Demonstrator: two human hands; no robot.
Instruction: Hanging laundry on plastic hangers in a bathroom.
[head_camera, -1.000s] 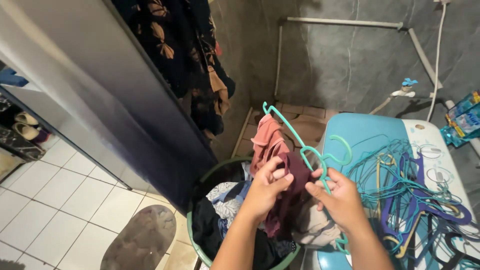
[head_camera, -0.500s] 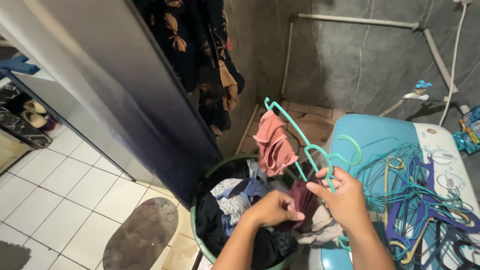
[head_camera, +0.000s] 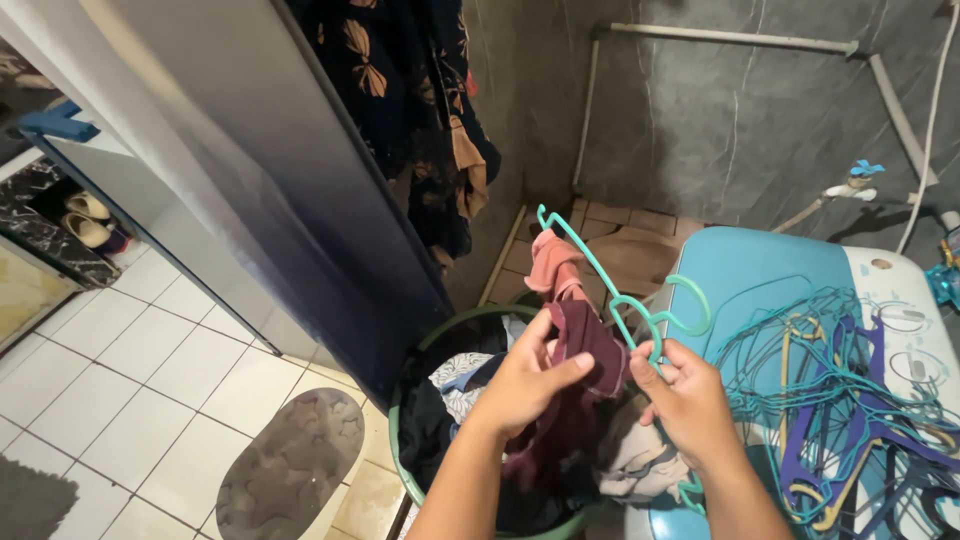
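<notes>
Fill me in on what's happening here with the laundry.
A person stands over a green laundry basket full of clothes. The right hand holds a teal hanger by its hook end, with a pink garment draped on it. The left hand grips a maroon garment against the hanger. A tangled pile of spare hangers lies on the blue-lidded washing machine to the right.

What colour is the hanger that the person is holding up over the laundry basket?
The hanger is teal green, seen best in the head view.
</notes>
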